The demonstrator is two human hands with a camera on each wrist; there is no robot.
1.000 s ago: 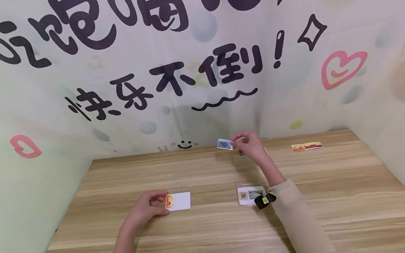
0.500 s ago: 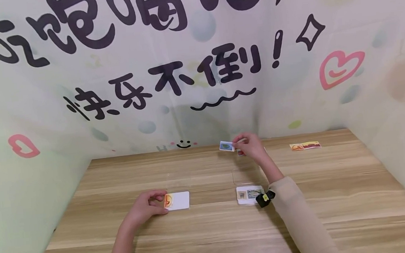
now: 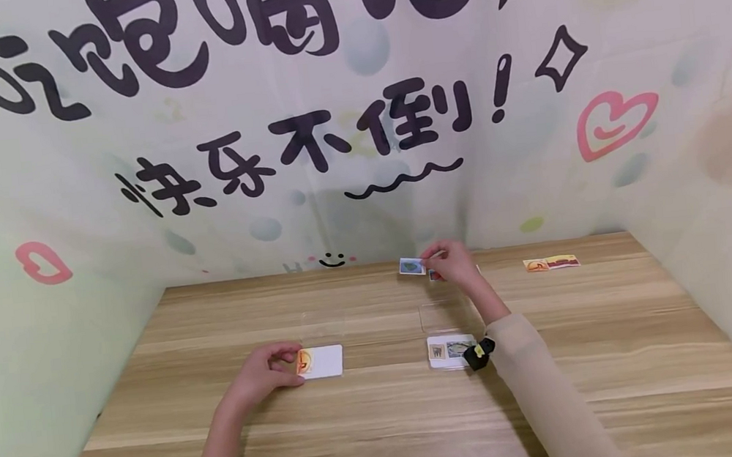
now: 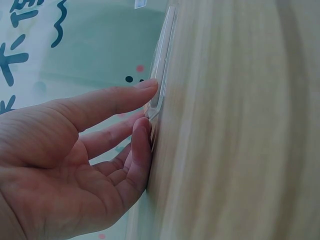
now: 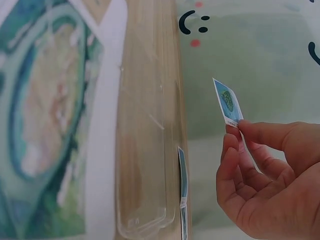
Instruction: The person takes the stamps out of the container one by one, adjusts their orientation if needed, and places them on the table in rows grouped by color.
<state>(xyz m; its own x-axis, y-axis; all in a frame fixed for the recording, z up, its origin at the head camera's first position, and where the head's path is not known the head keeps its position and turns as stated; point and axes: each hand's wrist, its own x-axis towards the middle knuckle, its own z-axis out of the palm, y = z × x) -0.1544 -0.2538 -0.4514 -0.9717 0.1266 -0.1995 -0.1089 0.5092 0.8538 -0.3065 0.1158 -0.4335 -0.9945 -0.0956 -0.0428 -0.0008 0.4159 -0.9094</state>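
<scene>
My left hand holds the left end of a clear plastic case. Inside lies a white card with an orange stamp on its left part. At the back of the table my right hand pinches the corner of a blue stamp with a green picture, between thumb and fingertips. Another stamp lies on the table beneath this hand, mostly covered by it in the head view. Nearer me a second white card bears a tan stamp and a green one.
Behind each white card a transparent lid, such as the right one, lies on the wooden table. A pair of orange and yellow stamps lies at the back right. A printed cloth rises directly behind the table.
My right hand has lowered slightly, and the blue stamp in it has moved a little to the right and down. The left hand stays in place on the case.
</scene>
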